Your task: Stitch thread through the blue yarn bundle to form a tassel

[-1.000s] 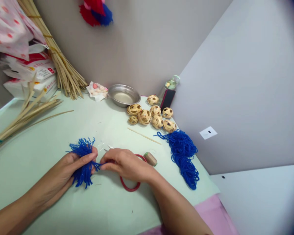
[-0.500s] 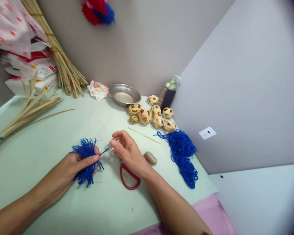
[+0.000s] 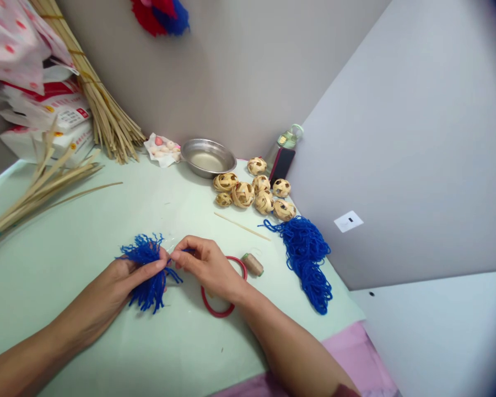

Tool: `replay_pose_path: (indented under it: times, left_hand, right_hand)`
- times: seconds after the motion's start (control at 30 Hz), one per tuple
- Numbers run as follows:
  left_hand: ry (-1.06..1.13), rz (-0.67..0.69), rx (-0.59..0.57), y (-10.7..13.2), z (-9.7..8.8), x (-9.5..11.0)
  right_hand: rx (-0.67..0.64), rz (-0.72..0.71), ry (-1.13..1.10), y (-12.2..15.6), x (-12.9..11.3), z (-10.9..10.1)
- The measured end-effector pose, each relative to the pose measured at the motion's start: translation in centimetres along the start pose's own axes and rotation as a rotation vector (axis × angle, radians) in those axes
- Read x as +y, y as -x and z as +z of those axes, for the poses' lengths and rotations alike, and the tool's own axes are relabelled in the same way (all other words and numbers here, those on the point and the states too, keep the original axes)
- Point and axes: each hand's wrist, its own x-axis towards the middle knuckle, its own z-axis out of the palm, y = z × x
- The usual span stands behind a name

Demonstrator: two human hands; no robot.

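Observation:
My left hand (image 3: 134, 275) is closed around the middle of a bunch of cut blue yarn (image 3: 143, 251), whose loose ends fan out above and below the fingers. Close beside it, my right hand (image 3: 198, 264) pinches a blue yarn strand at the edge of the bunch, thumb against forefinger. Beneath the right hand lie scissors with red handles (image 3: 218, 314), their blades mostly hidden. A spool of tan thread (image 3: 253, 264) rests just right of that hand.
Several woven strip balls (image 3: 243, 194) sit near a metal bowl (image 3: 209, 159), a bottle (image 3: 290, 138) and a phone (image 3: 281, 164). A blue yarn skein (image 3: 308, 264) lies at right. Bundles of flat strips (image 3: 107, 121) and packages (image 3: 66, 110) stand at left.
My right hand has moved left and slightly down to the bunch and now pinches the strand. The left hand keeps its hold. The view has shifted slightly.

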Motion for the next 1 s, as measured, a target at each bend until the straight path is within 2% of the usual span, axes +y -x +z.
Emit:
replay_pose_path:
  times: [0.27, 0.5, 0.77, 1.0]
  left_hand:
    - [-0.025, 0.019, -0.017, -0.2, 0.2, 0.2]
    - [-0.066, 0.019, -0.009, 0.0, 0.2, 0.1]
    - [0.204, -0.075, 0.010, 0.0, 0.0, 0.2]
    - [0.262, -0.080, 0.052, 0.1, 0.1, 0.1]
  right_hand:
    - [0.003, 0.069, -0.138, -0.5, 0.7, 0.3]
    - [-0.012, 0.086, -0.135, -0.3, 1.0, 0.8]
    - [-0.050, 0.107, -0.180, -0.1, 1.1, 1.0]
    - [-0.049, 0.110, -0.262, -0.3, 0.8, 1.0]
